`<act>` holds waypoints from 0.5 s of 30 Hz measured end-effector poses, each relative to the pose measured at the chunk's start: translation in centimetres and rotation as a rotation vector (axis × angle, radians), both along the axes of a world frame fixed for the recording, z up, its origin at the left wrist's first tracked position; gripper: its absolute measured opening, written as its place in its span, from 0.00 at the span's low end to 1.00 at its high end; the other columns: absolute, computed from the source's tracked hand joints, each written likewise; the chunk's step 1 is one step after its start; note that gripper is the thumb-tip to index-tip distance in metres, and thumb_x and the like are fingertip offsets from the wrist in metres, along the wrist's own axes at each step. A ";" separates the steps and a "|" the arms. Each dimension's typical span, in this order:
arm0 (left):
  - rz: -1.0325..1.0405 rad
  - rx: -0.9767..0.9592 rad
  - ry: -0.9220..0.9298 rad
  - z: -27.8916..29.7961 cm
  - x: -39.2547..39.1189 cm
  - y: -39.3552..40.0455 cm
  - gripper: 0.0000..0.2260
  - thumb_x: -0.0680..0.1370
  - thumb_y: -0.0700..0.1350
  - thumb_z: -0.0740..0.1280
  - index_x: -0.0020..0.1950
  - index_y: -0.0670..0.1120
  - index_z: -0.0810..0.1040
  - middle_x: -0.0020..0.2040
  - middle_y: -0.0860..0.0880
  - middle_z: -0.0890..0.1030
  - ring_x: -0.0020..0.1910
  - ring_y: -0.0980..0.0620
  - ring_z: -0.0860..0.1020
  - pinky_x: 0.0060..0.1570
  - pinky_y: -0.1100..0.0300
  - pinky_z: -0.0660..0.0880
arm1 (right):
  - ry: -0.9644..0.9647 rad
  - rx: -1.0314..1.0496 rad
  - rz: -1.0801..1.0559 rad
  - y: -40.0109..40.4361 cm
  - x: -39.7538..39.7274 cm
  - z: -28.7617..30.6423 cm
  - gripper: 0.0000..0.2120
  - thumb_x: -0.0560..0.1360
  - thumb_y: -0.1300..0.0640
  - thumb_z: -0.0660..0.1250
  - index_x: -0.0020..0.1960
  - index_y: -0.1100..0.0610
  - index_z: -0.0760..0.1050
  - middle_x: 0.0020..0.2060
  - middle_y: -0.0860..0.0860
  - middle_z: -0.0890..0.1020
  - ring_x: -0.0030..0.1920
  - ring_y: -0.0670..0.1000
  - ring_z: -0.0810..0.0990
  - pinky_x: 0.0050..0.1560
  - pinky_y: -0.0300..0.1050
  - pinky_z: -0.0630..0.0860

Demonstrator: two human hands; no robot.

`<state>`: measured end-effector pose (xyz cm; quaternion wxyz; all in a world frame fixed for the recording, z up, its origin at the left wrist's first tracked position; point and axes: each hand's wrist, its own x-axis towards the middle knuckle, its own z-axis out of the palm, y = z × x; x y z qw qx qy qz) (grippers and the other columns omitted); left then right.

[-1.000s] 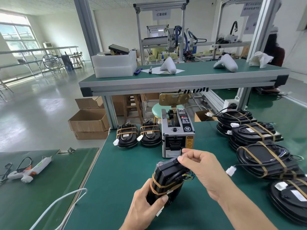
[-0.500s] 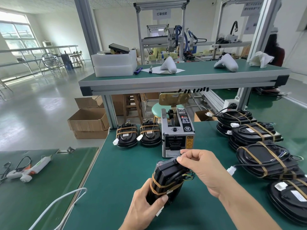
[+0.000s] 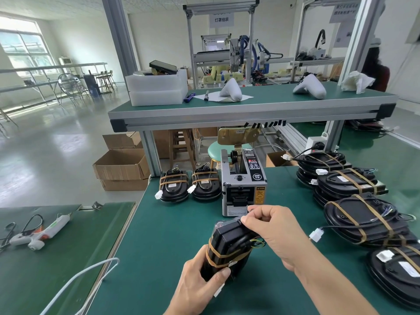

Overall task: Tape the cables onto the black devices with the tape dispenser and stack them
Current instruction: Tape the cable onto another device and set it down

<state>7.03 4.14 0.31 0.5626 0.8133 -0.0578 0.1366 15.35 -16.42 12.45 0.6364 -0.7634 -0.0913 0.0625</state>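
The left hand (image 3: 200, 278) grips the near end of a black device (image 3: 227, 246), fingers curled round its body and thumb lying over the brown tape band that circles it. The device is held tilted just above the green counter (image 3: 172, 235), directly in front of the tape dispenser (image 3: 243, 183). The right hand (image 3: 275, 233) is at the device's far upper end, fingers (image 3: 254, 210) bent and pinching there; what exactly lies between the fingertips cannot be made out. Coloured wires (image 3: 258, 243) emerge from the device under the right palm, and a small white tag hangs below the left thumb. The dispenser stands upright at the counter's centre, its outlet slot facing the person. To its left, two taped devices (image 3: 191, 185) sit side by side near the counter's far edge, each with brown bands and a white connector. To the right, taped devices (image 3: 363, 212) lie in overlapping stacks running from the far edge toward the near right corner, cables strapped across their tops. A white hot glue gun (image 3: 39, 230) lies on the adjoining counter to the left, with a white cable (image 3: 79, 278) looping near it. Cardboard boxes (image 3: 120, 167) stand on the floor beyond.
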 end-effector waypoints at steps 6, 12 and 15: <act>0.003 0.008 -0.017 0.1 0.1 0.0 0.20 0.79 0.60 0.74 0.66 0.51 0.79 0.51 0.45 0.86 0.50 0.39 0.81 0.54 0.42 0.78 | -0.082 -0.087 -0.033 0.2 0.0 0.0 0.05 0.71 0.56 0.78 0.37 0.54 0.85 0.45 0.34 0.84 0.50 0.35 0.82 0.53 0.39 0.75; 0.007 0.007 -0.006 0.0 0.1 0.0 0.19 0.79 0.60 0.74 0.67 0.54 0.79 0.52 0.46 0.86 0.51 0.39 0.82 0.55 0.40 0.78 | -0.086 -0.134 -0.054 0.3 0.0 0.2 0.06 0.70 0.54 0.79 0.36 0.50 0.85 0.43 0.41 0.86 0.55 0.36 0.81 0.59 0.46 0.76; 0.007 0.011 -0.001 0.0 0.1 0.1 0.20 0.79 0.59 0.74 0.67 0.52 0.79 0.52 0.46 0.86 0.52 0.39 0.82 0.55 0.40 0.78 | -0.071 -0.129 -0.072 0.1 0.0 0.3 0.05 0.69 0.53 0.80 0.36 0.48 0.85 0.44 0.40 0.86 0.53 0.38 0.83 0.57 0.45 0.77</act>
